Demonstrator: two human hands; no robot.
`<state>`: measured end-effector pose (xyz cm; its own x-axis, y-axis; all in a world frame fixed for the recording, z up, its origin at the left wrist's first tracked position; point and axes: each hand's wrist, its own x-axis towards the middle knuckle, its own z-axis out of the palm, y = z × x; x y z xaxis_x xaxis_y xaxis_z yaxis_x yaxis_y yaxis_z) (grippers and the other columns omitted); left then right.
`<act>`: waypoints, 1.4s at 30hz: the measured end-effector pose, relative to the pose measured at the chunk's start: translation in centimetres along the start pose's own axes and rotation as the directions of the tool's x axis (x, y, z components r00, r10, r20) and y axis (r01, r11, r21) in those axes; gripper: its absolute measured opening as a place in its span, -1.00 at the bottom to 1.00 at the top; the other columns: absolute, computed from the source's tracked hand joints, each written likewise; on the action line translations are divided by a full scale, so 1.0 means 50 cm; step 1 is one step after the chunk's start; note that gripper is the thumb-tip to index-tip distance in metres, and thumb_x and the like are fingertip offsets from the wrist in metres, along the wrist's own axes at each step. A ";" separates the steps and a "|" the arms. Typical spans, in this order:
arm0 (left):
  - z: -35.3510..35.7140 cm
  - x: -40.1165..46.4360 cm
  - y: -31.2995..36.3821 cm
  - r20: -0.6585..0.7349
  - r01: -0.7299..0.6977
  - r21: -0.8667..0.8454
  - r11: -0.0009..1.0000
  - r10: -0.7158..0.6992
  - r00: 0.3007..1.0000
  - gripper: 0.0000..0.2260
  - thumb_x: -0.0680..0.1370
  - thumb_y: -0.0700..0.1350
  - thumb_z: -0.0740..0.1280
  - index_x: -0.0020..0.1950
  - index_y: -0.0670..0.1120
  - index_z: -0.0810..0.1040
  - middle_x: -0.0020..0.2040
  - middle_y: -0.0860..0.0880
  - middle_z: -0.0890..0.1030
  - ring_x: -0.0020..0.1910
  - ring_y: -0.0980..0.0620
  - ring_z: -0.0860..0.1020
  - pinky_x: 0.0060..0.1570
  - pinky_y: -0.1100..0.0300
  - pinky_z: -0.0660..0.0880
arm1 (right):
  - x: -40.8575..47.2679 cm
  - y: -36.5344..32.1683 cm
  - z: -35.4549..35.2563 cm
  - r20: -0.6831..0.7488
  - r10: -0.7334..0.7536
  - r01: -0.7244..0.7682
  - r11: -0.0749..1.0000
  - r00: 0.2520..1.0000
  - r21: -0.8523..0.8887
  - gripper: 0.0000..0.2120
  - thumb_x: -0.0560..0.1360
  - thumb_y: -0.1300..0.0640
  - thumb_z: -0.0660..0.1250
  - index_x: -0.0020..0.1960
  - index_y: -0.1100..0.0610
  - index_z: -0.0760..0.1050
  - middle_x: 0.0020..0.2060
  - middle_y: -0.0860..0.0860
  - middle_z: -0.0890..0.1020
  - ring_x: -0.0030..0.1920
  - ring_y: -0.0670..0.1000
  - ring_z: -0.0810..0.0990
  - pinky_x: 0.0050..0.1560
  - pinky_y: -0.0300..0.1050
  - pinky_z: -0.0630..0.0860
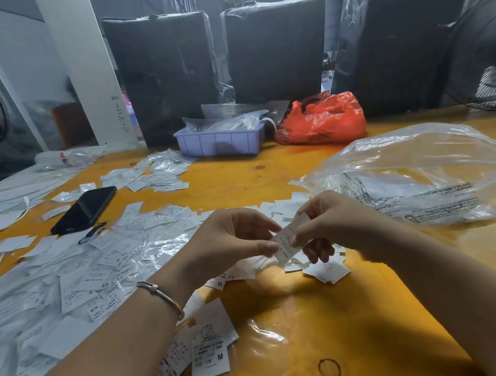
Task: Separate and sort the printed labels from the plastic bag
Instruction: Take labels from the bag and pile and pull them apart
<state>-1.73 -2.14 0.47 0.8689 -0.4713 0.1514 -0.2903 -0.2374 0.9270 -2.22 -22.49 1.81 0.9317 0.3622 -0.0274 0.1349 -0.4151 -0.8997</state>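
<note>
Both forearms come in from the near side and the hands meet in the middle. The left hand (229, 240) has its thumb and first finger pressed together on one end of a small label (288, 240). The right hand (333, 226) pinches the other end, the other fingers curled below. The left wrist wears a thin bracelet (163, 295).

hands (278, 238): 2 | black wrapped boxes (274, 48): 3 | phone (84, 209): 1 | red bag (323, 120): 1 | tray (220, 142): 1
</note>
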 end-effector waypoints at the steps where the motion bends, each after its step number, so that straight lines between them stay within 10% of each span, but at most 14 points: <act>1: 0.000 -0.001 0.001 0.003 0.003 -0.002 1.000 -0.003 1.000 -0.74 0.37 -0.35 0.50 0.05 -0.28 0.64 -0.10 -0.21 0.71 -0.09 -0.11 0.69 -0.05 0.17 0.63 | -0.001 -0.001 0.000 0.011 0.000 0.000 1.000 1.000 0.002 -0.93 0.39 0.37 0.37 -0.24 0.36 0.60 -0.48 0.23 0.58 -0.54 0.03 0.48 -0.53 -0.24 0.35; 13: 0.003 -0.003 0.004 -0.003 0.012 0.019 1.000 -0.012 1.000 -0.71 0.36 -0.33 0.52 0.07 -0.24 0.64 -0.07 -0.22 0.70 -0.04 -0.12 0.68 -0.05 0.19 0.61 | 0.000 0.002 0.017 0.109 -0.021 0.022 1.000 0.994 -0.006 -0.91 0.40 0.32 0.40 -0.28 0.27 0.61 -0.45 0.21 0.61 -0.50 0.06 0.52 -0.43 -0.16 0.42; 20: -0.004 -0.002 0.005 -0.143 -0.056 -0.013 0.998 0.053 0.988 -0.76 0.38 -0.33 0.50 0.04 -0.21 0.65 -0.10 -0.10 0.72 -0.09 0.01 0.69 -0.13 0.30 0.57 | 0.006 0.004 0.021 -0.023 -0.099 0.101 0.988 0.995 0.117 -0.87 0.40 0.24 0.47 -0.07 0.24 0.62 -0.24 0.14 0.70 -0.26 0.04 0.68 -0.35 -0.26 0.49; 36: -0.008 -0.001 0.002 0.027 0.068 -0.014 0.998 -0.067 0.997 -0.72 0.39 -0.40 0.46 0.09 -0.29 0.61 -0.06 -0.23 0.69 -0.13 0.00 0.67 -0.09 0.26 0.59 | 0.001 0.002 0.010 -0.211 -0.296 0.310 0.950 0.932 0.038 -0.88 0.35 0.39 0.47 -0.16 0.41 0.56 -0.36 0.12 0.61 -0.40 -0.11 0.54 -0.38 -0.32 0.46; 42: -0.009 -0.002 -0.001 0.063 0.092 0.045 0.995 -0.095 0.994 -0.79 0.40 -0.35 0.48 0.02 -0.25 0.64 -0.14 -0.22 0.70 -0.21 0.02 0.66 -0.15 0.27 0.58 | -0.003 -0.003 0.005 -0.312 -0.385 0.357 0.923 0.868 -0.147 -0.89 0.36 0.39 0.45 -0.12 0.31 0.60 -0.31 0.18 0.65 -0.32 0.08 0.63 -0.22 0.14 0.61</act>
<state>-1.60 -1.71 0.56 0.8653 -0.4997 0.0410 -0.2272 -0.3179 0.9205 -2.48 -22.28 1.86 0.8623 0.2140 0.4589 0.5063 -0.3763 -0.7759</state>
